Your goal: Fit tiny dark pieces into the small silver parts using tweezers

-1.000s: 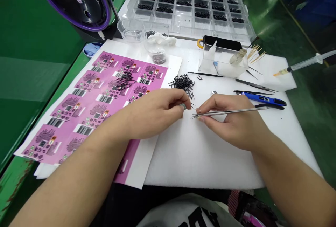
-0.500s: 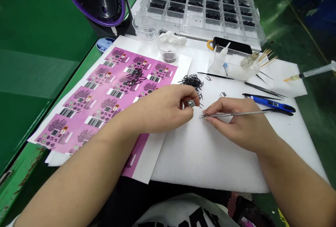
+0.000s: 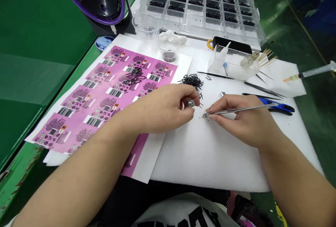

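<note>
Between the thumb and fingers of my left hand is a small silvery metal part; its exact kind does not show. My right hand is closed around thin metal tweezers, with their tips pointing left. The tips reach a scatter of tiny dark pieces on the white foam sheet; whether they grip one is too small to tell. Just beyond my left fingers lies a pile of black bent pieces. Another small metal part sits behind my right hand, partly hidden by it.
Pink printed label sheets lie at left, with more black pieces on them. A clear compartment box stands at the back. To the right are a blue-handled tool, dark tweezers, a syringe and a phone.
My right hand has shifted slightly right and up, and the tweezers tilt more steeply. The tiny pieces by the tips show more clearly now. My left hand stays put with the metal part.
</note>
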### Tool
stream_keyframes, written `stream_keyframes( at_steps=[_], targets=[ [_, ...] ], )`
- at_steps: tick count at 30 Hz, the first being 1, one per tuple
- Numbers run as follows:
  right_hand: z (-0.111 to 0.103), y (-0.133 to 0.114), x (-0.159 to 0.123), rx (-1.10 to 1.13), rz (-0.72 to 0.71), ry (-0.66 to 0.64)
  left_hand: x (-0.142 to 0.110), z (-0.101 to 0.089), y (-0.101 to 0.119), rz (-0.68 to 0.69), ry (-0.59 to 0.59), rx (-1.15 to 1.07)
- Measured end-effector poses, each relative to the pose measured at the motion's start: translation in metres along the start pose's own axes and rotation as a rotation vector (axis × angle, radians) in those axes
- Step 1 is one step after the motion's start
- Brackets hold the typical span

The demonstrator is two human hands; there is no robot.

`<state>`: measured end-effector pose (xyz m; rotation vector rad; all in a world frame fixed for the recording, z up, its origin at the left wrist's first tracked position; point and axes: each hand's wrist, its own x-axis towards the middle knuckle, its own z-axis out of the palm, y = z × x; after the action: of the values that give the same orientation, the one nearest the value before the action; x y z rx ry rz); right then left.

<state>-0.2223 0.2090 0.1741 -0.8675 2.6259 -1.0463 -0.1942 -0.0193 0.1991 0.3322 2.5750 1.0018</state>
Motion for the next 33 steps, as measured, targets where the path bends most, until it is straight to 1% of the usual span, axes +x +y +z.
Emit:
stream_keyframes(
  at_steps=[6, 14, 17, 19, 23, 24, 26, 30, 33],
  targets=[
    [0.001, -0.002, 0.001, -0.010, -0.010, 0.002, 0.000, 0.000, -0.001, 0.020, 0.007, 0.006],
    [0.001, -0.003, 0.001, -0.064, -0.033, 0.000, 0.001, 0.002, -0.002, 0.013, -0.001, 0.017],
    [-0.001, -0.002, 0.000, -0.038, -0.034, 0.015, 0.002, 0.003, -0.003, 0.006, -0.007, 0.028],
    [-0.001, -0.003, -0.002, 0.029, -0.059, 0.079, 0.003, 0.003, -0.003, 0.008, -0.021, 0.025],
    [0.001, -0.011, -0.007, 0.243, -0.128, 0.293, 0.003, 0.004, -0.001, 0.049, -0.085, -0.035],
    [0.002, -0.013, -0.008, 0.281, -0.146, 0.327, 0.003, 0.004, 0.000, 0.069, -0.105, -0.048],
    [0.005, -0.018, -0.009, 0.317, -0.192, 0.354, 0.004, 0.004, 0.001, 0.115, -0.135, -0.059],
    [0.008, -0.020, -0.011, 0.323, -0.268, 0.318, 0.004, 0.004, 0.003, 0.163, -0.182, -0.076],
    [0.008, -0.019, -0.012, 0.309, -0.253, 0.263, 0.004, 0.004, 0.003, 0.178, -0.195, -0.105]
  ],
)
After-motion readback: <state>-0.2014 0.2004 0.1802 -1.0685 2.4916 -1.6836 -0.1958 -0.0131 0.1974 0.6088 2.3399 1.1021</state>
